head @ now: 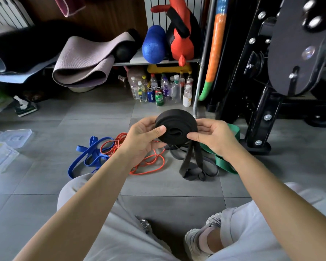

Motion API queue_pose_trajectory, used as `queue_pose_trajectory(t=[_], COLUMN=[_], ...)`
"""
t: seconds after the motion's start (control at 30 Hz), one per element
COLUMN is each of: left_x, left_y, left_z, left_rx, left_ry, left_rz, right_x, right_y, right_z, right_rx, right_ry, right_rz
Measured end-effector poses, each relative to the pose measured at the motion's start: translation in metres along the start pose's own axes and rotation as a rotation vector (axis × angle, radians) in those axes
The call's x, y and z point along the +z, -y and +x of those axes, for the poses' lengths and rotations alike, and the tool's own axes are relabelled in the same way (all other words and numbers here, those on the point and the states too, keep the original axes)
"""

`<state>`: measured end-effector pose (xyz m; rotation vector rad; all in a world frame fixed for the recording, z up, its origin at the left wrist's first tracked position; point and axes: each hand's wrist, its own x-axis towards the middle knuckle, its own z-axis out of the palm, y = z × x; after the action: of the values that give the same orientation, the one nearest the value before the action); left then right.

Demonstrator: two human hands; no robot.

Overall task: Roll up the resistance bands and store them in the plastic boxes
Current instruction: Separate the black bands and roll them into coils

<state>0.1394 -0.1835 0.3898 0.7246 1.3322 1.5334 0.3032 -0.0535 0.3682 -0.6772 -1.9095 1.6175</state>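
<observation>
A black resistance band [175, 125] is wound into a thick coil held in the air above the floor. My left hand [142, 137] grips its left side, thumb pressed on the face. My right hand [214, 137] pinches the right side. The band's loose tail [191, 162] hangs down to the tiles. On the floor lie a blue band [88, 157], an orange band [149, 162] and a wide green band [224, 161]. Clear plastic boxes [5, 146] sit at the far left.
A shelf with yoga mats [83, 61], a blue foam roller [153, 44] and several bottles and cans [162, 89] stands ahead. A black gym machine frame [262, 110] rises at the right. My legs and shoes [198, 240] fill the foreground.
</observation>
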Motion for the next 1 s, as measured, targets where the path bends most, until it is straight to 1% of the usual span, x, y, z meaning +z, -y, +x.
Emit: queue_pose_trajectory(t=[0.03, 0.07, 0.1, 0.17, 0.2, 0.27, 0.33, 0.37, 0.4, 0.5, 0.53, 0.63, 0.73, 0.87, 1.0], left_x=[0.0, 0.0, -0.001, 0.0, 0.005, 0.016, 0.025, 0.027, 0.028, 0.025, 0.024, 0.019, 0.016, 0.015, 0.003], left_y=[-0.001, -0.004, -0.007, -0.013, -0.016, -0.017, -0.015, -0.015, -0.018, -0.028, -0.032, -0.046, -0.066, -0.088, -0.097], left_z=[0.001, 0.003, 0.005, 0.009, 0.009, 0.01, 0.013, 0.014, 0.015, 0.013, 0.012, 0.007, 0.004, -0.001, -0.002], left_rx=[0.002, 0.026, 0.077, 0.234, 0.313, 0.368, 0.341, 0.322, 0.301, 0.258, 0.271, 0.336, 0.388, 0.435, 0.449], left_ry=[0.001, -0.008, -0.02, -0.006, 0.036, 0.138, 0.173, 0.169, 0.162, 0.119, 0.089, -0.01, -0.044, -0.072, -0.121], left_rz=[0.097, 0.289, 0.557, 1.097, 1.281, 1.516, 1.66, 1.673, 1.637, 1.421, 1.354, 1.202, 1.077, 1.024, 1.044], right_x=[-0.001, -0.002, -0.002, -0.002, 0.0, 0.004, 0.007, 0.007, 0.007, -0.001, -0.003, -0.003, 0.006, 0.013, 0.012], right_y=[0.0, 0.0, 0.001, 0.002, 0.003, 0.006, 0.009, 0.011, 0.01, 0.003, -0.002, -0.036, -0.074, -0.103, -0.117], right_z=[0.0, 0.0, 0.0, 0.002, 0.003, 0.003, 0.003, 0.002, 0.002, 0.001, 0.0, -0.011, -0.022, -0.025, -0.032], right_rx=[-0.009, -0.011, -0.008, 0.01, 0.016, 0.019, -0.003, -0.015, -0.012, 0.039, 0.061, 0.186, 0.32, 0.424, 0.478], right_ry=[0.001, 0.004, 0.012, 0.049, 0.077, 0.1, 0.086, 0.075, 0.062, 0.084, 0.108, 0.127, 0.117, 0.075, 0.064], right_rz=[-0.044, -0.095, -0.159, -0.334, -0.411, -0.481, -0.484, -0.476, -0.455, -0.251, -0.226, -0.292, -0.261, -0.244, -0.319])
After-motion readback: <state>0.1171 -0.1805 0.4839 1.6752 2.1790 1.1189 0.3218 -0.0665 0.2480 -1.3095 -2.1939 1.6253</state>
